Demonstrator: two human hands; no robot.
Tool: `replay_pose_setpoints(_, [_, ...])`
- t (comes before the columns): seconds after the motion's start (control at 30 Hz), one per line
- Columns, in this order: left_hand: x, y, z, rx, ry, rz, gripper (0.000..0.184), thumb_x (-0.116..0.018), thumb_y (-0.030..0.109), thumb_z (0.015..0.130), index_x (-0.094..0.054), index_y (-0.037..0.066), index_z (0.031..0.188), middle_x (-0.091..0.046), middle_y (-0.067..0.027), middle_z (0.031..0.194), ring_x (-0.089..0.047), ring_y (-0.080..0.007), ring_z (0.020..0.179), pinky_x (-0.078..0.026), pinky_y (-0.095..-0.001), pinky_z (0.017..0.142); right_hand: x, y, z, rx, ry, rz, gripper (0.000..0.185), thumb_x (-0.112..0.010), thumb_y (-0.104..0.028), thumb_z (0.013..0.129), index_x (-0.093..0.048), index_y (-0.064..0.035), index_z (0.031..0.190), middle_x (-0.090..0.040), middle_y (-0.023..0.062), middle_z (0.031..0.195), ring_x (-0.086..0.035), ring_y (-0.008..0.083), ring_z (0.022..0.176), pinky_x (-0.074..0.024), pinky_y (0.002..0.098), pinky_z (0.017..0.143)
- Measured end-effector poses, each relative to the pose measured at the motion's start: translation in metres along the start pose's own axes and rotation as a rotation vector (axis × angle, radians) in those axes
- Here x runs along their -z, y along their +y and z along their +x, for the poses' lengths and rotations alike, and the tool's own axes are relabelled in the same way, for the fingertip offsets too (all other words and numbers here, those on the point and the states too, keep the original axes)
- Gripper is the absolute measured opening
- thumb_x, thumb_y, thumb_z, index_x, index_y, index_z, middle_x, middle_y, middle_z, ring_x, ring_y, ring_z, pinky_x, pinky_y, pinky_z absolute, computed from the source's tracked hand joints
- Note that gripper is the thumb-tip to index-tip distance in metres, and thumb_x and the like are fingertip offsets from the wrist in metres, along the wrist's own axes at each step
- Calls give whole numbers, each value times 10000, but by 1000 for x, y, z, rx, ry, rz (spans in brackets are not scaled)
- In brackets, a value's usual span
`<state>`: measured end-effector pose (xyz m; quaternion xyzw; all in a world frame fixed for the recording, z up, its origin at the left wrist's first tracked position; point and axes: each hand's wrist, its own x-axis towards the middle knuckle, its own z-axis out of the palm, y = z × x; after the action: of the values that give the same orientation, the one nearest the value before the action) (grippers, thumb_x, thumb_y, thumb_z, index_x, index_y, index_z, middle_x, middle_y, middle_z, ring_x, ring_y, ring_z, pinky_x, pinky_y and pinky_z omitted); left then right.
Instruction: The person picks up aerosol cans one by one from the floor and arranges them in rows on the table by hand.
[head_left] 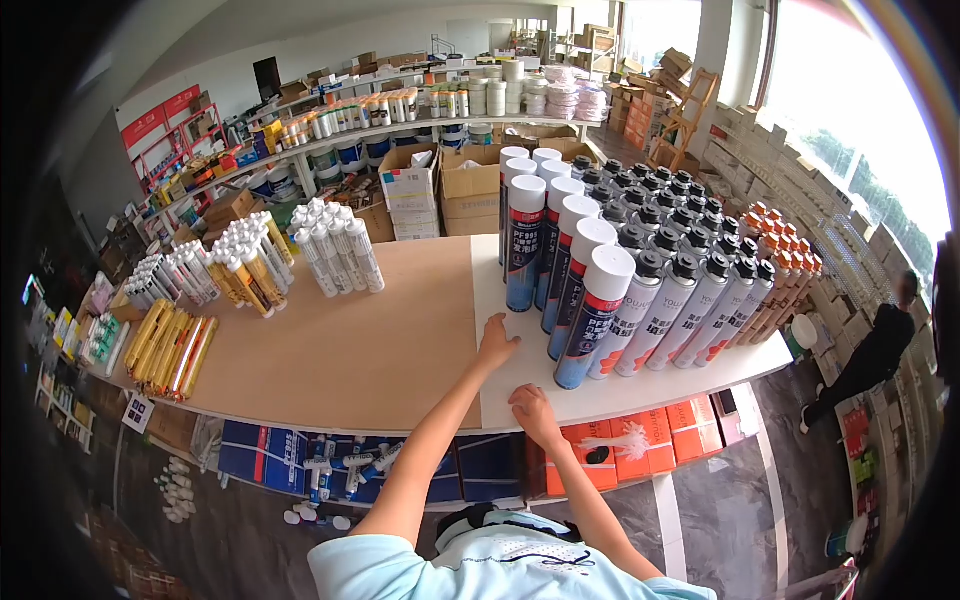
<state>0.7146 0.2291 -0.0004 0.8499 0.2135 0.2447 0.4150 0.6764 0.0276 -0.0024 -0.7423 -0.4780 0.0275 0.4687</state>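
My left hand (497,343) is over the table with its fingers stretched forward and nothing in it. It is close to the front of a row of blue spray cans with white caps (585,320). My right hand (535,408) rests near the table's front edge, fingers loosely bent and apart, also holding nothing. The nearest blue can stands upright just to its right, not touched. Beside those cans, silver foam cans with black tops (675,310) stand in tight rows. Farther right are brown cans with orange tops (790,265).
On the table's brown board (390,340), white sealant tubes (340,250), yellow-and-white tubes (245,265) and gold sausage packs (170,350) stand or lie to the left. Orange boxes (650,440) and blue boxes (262,458) sit below. Cardboard boxes (470,190) are behind. A person in black (880,345) is at right.
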Motion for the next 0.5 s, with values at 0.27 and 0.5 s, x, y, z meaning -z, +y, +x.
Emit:
replay_pose_setpoints(0.27, [84, 12, -82, -128, 13, 68, 610, -681, 122, 781, -409, -32, 1305, -454, -247, 1317, -422, -395, 1254, -364, -428, 1051, -6, -2, -3, -52, 81, 29, 91, -569, -11, 763, -629, -29, 829, -605, 137, 930, -564, 356, 945, -466, 410, 844])
replay_pose_setpoints(0.5, [120, 0, -178, -163, 161, 257, 602, -655, 110, 816, -370, -19, 1330, -408, -251, 1366, -384, -403, 1294, -352, -440, 1069, -14, -3, -3, 29, 59, -198, 137, -525, -4, 754, -569, 9, 884, -576, 160, 969, -538, 368, 927, -453, 442, 837])
